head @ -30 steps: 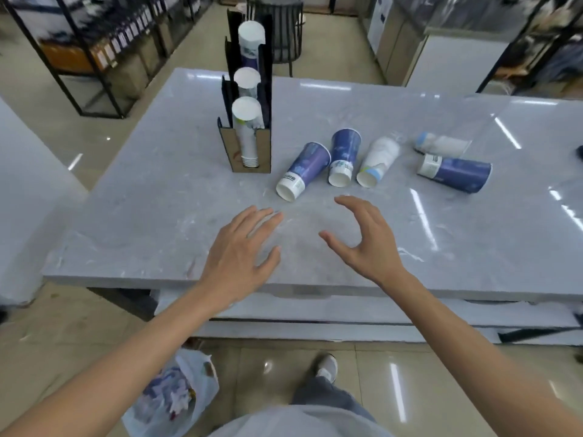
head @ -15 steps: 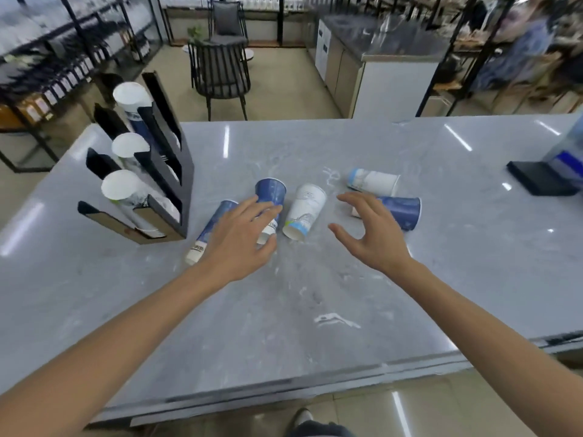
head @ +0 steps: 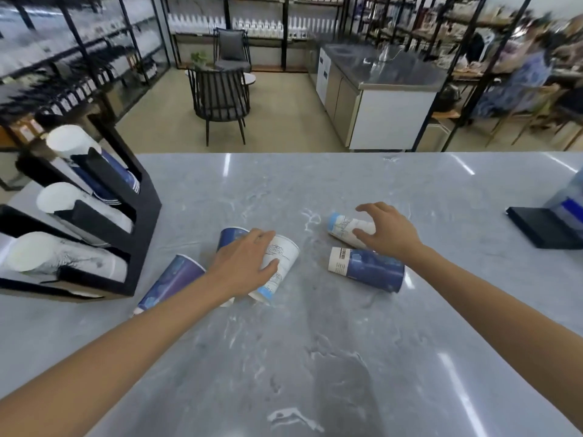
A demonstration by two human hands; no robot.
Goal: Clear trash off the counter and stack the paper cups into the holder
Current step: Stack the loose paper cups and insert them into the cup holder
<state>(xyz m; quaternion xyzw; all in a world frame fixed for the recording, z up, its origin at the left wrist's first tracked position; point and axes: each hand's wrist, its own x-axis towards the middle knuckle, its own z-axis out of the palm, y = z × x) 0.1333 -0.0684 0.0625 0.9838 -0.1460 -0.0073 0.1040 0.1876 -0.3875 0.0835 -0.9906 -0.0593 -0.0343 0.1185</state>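
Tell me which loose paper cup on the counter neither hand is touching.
The dark blue paper cup lying nearest the black cup holder; the blue cup with a white label band also lies untouched, below the right hand.

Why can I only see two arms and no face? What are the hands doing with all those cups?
The camera sits on the person's head and looks down, so you see only their arms. They stand at a grey marble counter. Five paper cups lie on their sides there. The left hand curls over a white cup, with a blue cup partly hidden behind it. The right hand grips another white cup. Two more blue cups lie untouched, one by the left arm and one below the right hand. On the left stands a black cup holder with stacked cups inside.
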